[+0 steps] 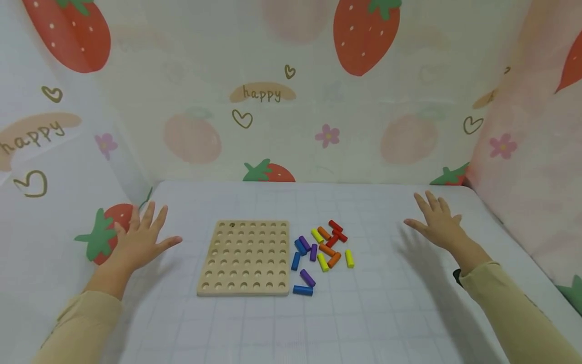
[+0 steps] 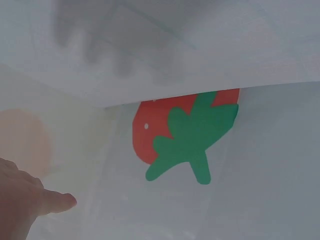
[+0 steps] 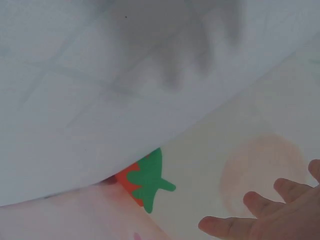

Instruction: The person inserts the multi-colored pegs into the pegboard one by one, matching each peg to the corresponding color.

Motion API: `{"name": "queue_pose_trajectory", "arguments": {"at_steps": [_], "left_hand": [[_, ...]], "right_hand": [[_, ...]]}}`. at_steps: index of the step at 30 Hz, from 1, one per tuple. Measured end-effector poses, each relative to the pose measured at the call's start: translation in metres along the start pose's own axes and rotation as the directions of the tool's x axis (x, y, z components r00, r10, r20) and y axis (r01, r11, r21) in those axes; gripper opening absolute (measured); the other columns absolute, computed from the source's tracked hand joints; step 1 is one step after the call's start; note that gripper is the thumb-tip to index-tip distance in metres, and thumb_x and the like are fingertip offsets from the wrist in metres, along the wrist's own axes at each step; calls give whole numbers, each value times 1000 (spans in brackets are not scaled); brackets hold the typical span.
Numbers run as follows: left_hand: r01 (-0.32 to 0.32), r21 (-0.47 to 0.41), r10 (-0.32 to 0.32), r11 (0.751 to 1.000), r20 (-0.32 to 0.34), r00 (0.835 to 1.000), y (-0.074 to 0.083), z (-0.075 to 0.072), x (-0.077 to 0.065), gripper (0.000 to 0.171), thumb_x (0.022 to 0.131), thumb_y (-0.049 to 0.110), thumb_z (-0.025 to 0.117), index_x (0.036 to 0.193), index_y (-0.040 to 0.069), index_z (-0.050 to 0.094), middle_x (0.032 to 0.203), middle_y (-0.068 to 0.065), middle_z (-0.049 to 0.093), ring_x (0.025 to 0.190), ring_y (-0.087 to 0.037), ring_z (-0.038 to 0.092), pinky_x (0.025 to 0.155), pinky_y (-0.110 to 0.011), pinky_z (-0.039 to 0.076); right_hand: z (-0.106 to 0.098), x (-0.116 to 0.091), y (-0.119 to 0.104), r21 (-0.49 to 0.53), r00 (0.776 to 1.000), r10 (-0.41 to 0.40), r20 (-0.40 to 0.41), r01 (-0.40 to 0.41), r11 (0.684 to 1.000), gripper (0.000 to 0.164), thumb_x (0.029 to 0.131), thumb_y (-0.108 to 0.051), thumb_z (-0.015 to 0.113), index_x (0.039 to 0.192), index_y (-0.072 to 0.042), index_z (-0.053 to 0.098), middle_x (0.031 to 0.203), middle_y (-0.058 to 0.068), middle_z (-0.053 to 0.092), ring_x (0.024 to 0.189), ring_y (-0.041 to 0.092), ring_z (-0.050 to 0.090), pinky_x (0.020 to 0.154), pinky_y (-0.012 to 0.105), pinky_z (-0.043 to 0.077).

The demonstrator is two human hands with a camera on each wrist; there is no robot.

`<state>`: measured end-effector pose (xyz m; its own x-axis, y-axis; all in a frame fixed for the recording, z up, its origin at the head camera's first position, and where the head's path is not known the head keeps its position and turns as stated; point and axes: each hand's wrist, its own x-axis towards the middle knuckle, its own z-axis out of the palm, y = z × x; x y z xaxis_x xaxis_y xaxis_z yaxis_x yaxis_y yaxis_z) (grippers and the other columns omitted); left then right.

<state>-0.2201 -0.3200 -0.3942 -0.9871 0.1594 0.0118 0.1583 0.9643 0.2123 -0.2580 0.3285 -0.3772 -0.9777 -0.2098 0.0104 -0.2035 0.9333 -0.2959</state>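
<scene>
My left hand (image 1: 142, 242) is held over the left side of the table with its fingers spread, holding nothing. On the far right my right hand (image 1: 437, 222) hovers in the same way, fingers apart and nothing in them. Between the hands lies a square wooden board (image 1: 206, 263) with rows of round holes. Beside its right edge several small coloured pegs lie loose, among them a blue peg (image 1: 302, 290), a purple peg (image 1: 307, 277), a yellow peg (image 1: 349, 258), an orange peg (image 1: 334, 260) and a red peg (image 1: 335, 225). The left hand is nearer the board.
The table (image 1: 364, 323) has a white cloth with a faint grid. A fabric wall (image 1: 291, 141) printed with strawberries and hearts rises behind it, with similar panels at both sides. Shadows of the hands fall on the cloth in both wrist views.
</scene>
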Motion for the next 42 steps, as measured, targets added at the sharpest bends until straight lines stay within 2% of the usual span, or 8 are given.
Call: {"name": "queue_pose_trajectory", "arguments": {"at_steps": [9,15,22,28,32,35,38,42], "left_hand": [[-30,-83,34,996,41,999,1,17,-1,98,92,58,55,153,-2,8,156,-31,-4,139,-55,-11,95,-81,-4],[-89,-156,102,984,79,992,12,36,-3,94,91,49,62,152,-3,13,157,-31,4,140,-55,-2,95,-81,0],[-154,-247,191,957,135,972,26,50,-1,96,89,45,66,151,-7,14,155,-34,8,139,-54,13,102,-75,13],[-185,-306,240,934,153,959,33,51,6,100,87,45,68,151,-8,14,154,-34,7,137,-54,18,106,-65,23],[-158,-342,233,926,191,954,34,53,8,102,86,47,68,152,-7,11,155,-33,4,139,-53,12,108,-63,20],[-146,-351,230,925,210,950,35,55,10,104,84,47,69,152,-7,12,156,-32,4,140,-52,10,110,-62,16],[-171,-339,250,925,206,946,36,56,11,103,83,47,71,151,-8,15,155,-32,7,140,-51,12,110,-61,18],[-198,-326,271,924,196,942,37,57,12,101,83,46,71,151,-7,20,156,-30,11,140,-50,15,110,-61,19]], "right_hand": [[21,0,-6,136,998,-42,-41,47,990,82,100,-42,54,150,9,15,152,39,7,133,63,12,97,77,19],[33,-2,-13,207,998,-56,-37,63,976,81,98,-37,59,149,11,17,151,40,6,132,64,12,98,76,20],[47,0,-26,305,994,-109,-13,108,946,75,95,-23,65,147,11,23,151,37,13,134,57,21,102,70,24],[56,6,-41,375,985,-168,47,139,916,75,91,-18,70,148,6,28,151,29,25,128,49,40,98,68,34],[61,9,-47,412,978,-187,92,134,901,72,91,-17,71,147,5,31,147,27,35,125,44,45,96,67,38],[64,11,-51,441,969,-203,139,123,889,70,90,-18,71,145,6,35,139,26,46,119,41,51,93,59,43],[66,14,-56,462,956,-209,205,94,882,67,90,-20,72,142,6,39,127,23,54,112,36,54,90,50,47],[71,18,-63,470,928,-203,312,35,882,65,87,-18,74,139,6,44,114,15,57,103,29,53,88,42,46]]}}
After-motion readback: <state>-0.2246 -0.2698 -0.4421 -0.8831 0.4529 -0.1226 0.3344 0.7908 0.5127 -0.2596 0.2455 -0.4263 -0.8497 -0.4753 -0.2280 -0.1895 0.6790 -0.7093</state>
